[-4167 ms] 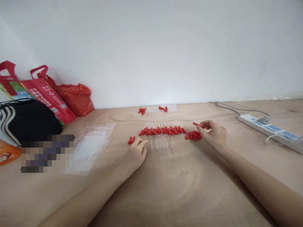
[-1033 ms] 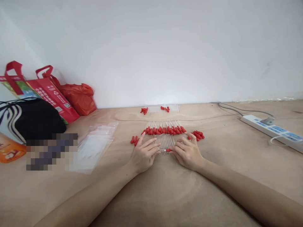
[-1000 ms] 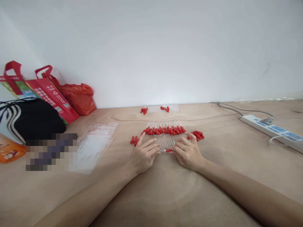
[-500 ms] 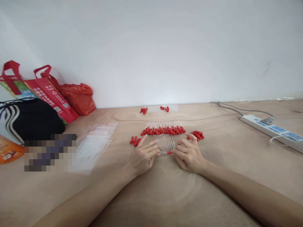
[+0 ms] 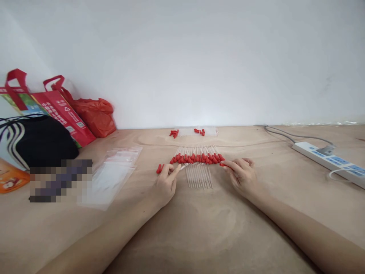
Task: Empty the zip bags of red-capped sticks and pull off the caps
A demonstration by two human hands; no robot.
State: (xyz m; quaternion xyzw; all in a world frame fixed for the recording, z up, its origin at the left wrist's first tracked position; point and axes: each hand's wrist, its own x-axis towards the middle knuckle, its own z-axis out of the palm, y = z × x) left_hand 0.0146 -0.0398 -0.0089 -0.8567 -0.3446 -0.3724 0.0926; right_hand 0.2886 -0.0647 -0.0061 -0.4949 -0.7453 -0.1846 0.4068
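In the middle of the table lies a row of glass droppers with red rubber bulbs (image 5: 196,158), their thin tips pointing away from me. Just nearer is a bundle of bare glass tubes (image 5: 199,177), side by side. My left hand (image 5: 167,184) is closed on a clear glass tube (image 5: 184,166), which slants toward the near side of the bulbs. Beside its knuckles, loose red bulbs (image 5: 159,168) rest on the wood. At the right end of the row, my right hand (image 5: 241,175) pinches a red rubber bulb (image 5: 222,164). Its palm hides the spot behind it.
Clear zip bags (image 5: 114,177) lie at left, near a black drawstring bag (image 5: 45,144) and red shopping bags (image 5: 94,116). By the wall, more red bulbs (image 5: 199,132) lie on a clear bag (image 5: 185,131). A white power strip (image 5: 327,158) with cables stands at right.
My hands have moved apart and away from the near ends of the tubes. The bulb-ended tube held between them has left that spot; left now holds a tube, right a bulb.
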